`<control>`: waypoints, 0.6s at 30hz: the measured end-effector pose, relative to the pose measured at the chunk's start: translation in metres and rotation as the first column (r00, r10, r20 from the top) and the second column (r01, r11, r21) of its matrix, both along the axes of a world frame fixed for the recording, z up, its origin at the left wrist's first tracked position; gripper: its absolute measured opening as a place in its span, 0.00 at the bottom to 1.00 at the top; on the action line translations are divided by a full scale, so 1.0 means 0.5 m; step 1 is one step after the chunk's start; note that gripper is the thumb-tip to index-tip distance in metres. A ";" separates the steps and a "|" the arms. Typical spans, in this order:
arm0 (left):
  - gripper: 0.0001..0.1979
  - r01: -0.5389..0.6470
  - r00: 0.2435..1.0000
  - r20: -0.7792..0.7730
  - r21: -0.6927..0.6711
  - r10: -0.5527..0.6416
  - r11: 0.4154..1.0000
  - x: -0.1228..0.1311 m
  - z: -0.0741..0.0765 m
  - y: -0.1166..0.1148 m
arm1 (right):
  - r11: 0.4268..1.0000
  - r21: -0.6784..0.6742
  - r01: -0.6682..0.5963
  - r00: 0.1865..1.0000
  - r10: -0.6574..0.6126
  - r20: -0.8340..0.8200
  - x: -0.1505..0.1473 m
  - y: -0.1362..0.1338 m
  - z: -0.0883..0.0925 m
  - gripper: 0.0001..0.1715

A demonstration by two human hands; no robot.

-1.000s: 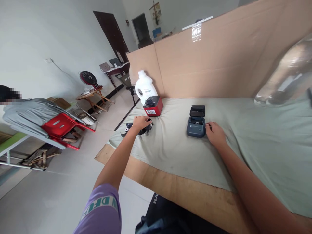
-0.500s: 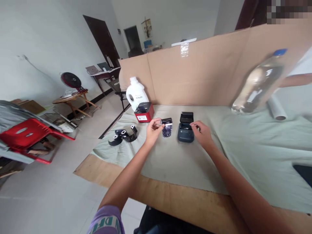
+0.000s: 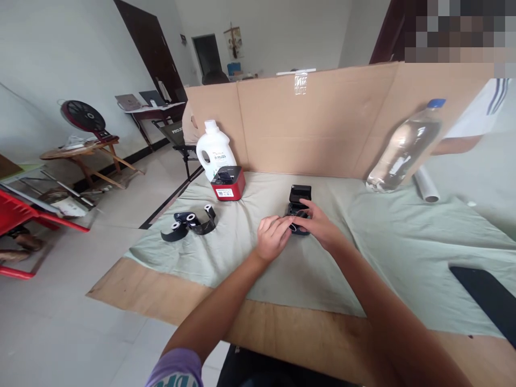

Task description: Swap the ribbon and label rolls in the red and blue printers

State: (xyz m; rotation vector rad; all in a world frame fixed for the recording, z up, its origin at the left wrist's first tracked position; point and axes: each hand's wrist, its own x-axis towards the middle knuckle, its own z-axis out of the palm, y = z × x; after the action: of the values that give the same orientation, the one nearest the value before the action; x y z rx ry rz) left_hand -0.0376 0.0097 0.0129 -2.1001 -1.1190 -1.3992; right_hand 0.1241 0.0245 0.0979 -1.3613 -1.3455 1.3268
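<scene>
A small dark label printer (image 3: 301, 192) stands on the cloth with its lid raised. Over its body sits a black roll (image 3: 294, 227) with a pale core ring, mostly covered by fingers. My left hand (image 3: 272, 236) has its fingers closed at the roll's left end. From the other side, my right hand (image 3: 322, 228) pinches the roll, thumb and fingers reaching across the printer. Whether the roll rests fully inside the printer I cannot tell. Several black rolls with white cores (image 3: 205, 224), partly unwound, lie to the left.
Behind the rolls are a red-and-black box-shaped device (image 3: 231, 186) and a white jug (image 3: 217, 153). A cardboard panel (image 3: 318, 123) backs the table. To the right are a clear bottle (image 3: 407, 145), a white tube (image 3: 426, 185) and a flat black object (image 3: 484, 295). A person stands beyond the panel.
My left hand has moved right, bringing the black roll from beside the printer to over it. My right hand has shifted from the printer's edge onto the roll. The view has turned slightly.
</scene>
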 end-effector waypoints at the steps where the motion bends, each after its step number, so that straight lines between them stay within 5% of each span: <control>1: 0.15 0.001 1.000 0.001 -0.001 -0.001 1.000 0.002 -0.003 0.001 | 1.000 0.009 0.027 1.000 -0.027 -0.005 0.001 0.003 -0.004 0.50; 6: 0.19 -0.032 0.999 0.039 -0.117 0.037 0.993 -0.002 -0.006 0.007 | 0.996 0.043 0.072 0.997 -0.071 -0.018 0.020 0.025 -0.023 0.39; 12: 0.29 -0.017 0.993 0.112 -0.241 0.045 0.970 -0.020 -0.007 0.019 | 0.987 0.132 -0.096 0.994 0.102 -0.036 0.052 0.040 -0.033 0.29; 18: 0.35 0.118 0.993 0.081 -0.489 -0.090 0.864 -0.016 -0.018 0.025 | 0.951 0.294 -0.099 0.975 0.034 0.220 0.069 0.100 -0.063 0.22</control>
State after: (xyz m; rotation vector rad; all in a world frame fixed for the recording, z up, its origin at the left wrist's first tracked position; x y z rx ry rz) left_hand -0.0458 0.0222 0.0038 -2.5134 -1.5399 -1.3259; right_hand 0.1585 0.0745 0.0662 -1.2783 -1.6771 0.9845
